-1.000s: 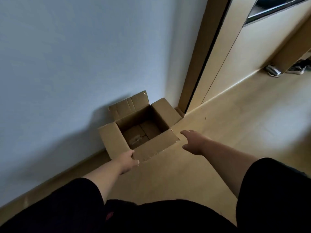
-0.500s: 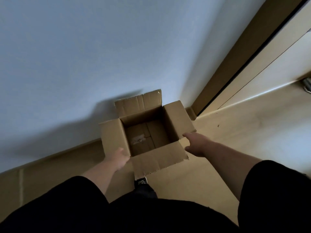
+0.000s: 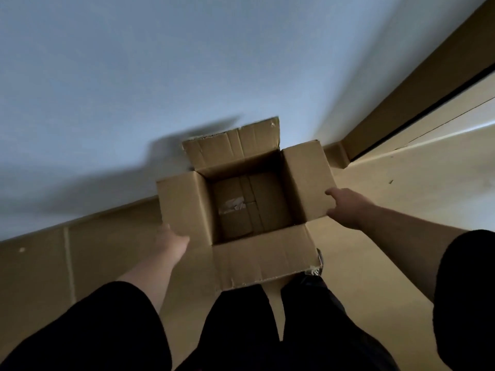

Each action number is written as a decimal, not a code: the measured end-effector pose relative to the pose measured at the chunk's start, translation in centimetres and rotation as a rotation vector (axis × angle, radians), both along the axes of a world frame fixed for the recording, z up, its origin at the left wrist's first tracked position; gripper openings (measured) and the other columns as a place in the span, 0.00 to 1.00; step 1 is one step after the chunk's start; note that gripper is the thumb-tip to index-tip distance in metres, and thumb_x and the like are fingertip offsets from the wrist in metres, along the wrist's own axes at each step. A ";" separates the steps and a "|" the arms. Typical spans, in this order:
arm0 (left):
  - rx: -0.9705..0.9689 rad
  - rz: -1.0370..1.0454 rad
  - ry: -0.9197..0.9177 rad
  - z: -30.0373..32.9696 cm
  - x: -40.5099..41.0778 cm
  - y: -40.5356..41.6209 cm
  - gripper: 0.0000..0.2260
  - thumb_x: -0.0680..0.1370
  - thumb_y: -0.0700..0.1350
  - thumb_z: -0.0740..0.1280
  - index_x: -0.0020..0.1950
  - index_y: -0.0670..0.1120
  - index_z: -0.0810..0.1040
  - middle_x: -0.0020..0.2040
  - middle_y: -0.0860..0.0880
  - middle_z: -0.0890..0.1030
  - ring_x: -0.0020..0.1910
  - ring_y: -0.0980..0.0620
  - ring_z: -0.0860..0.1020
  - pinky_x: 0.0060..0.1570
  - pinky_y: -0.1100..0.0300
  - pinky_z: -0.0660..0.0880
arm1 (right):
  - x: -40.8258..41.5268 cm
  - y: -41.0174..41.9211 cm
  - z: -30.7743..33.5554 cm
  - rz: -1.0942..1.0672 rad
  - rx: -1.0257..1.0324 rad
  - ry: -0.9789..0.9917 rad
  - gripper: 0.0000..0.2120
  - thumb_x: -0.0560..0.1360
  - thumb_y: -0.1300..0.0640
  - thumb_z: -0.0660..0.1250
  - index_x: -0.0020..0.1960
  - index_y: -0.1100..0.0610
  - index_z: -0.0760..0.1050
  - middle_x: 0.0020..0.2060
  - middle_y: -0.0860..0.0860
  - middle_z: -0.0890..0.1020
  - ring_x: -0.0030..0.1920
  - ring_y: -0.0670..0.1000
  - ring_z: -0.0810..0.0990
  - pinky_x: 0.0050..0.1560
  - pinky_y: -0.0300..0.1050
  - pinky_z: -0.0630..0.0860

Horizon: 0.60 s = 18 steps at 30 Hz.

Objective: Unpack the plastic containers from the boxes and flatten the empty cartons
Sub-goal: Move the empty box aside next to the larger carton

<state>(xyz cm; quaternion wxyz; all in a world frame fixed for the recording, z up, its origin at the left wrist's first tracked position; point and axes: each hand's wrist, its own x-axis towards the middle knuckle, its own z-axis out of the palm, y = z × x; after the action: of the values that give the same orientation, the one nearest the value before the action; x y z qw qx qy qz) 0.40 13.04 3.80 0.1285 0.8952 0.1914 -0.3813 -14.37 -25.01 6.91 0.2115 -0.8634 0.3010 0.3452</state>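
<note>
Left hand [image 3: 172, 243]: it has moved under the box's left flap. Its fingers are hidden there, so I cannot tell how they lie.
Box [image 3: 249, 204]: it looks closer and bigger than a moment ago. It sits on the floor [image 3: 401, 210] by the wall [image 3: 134, 76], flaps open. No containers show inside, only a bit of torn tape at the bottom. It looks ready to flatten.
Right hand [image 3: 345, 207]: it now touches the right flap's edge. I cannot tell if the fingers grip it.
In the way: the wall is right behind, and the person's legs [image 3: 294, 317] are close in front.
</note>
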 end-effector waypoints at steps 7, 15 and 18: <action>0.059 0.305 0.073 -4.3 -2.3 1.4 0.35 0.73 0.54 0.73 0.75 0.41 0.65 0.71 0.41 0.72 0.66 0.38 0.73 0.64 0.49 0.72 | -0.4 -3.1 -4.3 -0.011 0.039 0.099 0.29 0.78 0.51 0.67 0.76 0.57 0.62 0.67 0.61 0.75 0.63 0.62 0.75 0.61 0.55 0.74; -0.005 0.463 -0.059 -5.9 -1.5 3.2 0.37 0.72 0.54 0.75 0.75 0.42 0.64 0.72 0.42 0.71 0.69 0.39 0.72 0.65 0.49 0.69 | 0.7 -2.8 -6.6 -0.201 0.063 0.071 0.37 0.76 0.57 0.71 0.78 0.57 0.54 0.65 0.65 0.74 0.62 0.67 0.75 0.56 0.57 0.73; -0.090 0.488 -0.046 -6.1 -0.8 3.6 0.34 0.74 0.51 0.75 0.74 0.41 0.66 0.71 0.43 0.72 0.69 0.41 0.71 0.68 0.49 0.67 | 1.3 -2.2 -6.2 -0.286 0.001 0.049 0.34 0.77 0.58 0.69 0.77 0.60 0.54 0.66 0.66 0.72 0.63 0.68 0.74 0.51 0.55 0.72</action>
<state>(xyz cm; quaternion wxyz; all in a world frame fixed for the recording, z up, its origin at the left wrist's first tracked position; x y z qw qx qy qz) -0.45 16.59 -2.28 0.2607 0.8244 0.3817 -0.3267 -13.09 -27.23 0.74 0.2517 -0.8029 0.4259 0.3325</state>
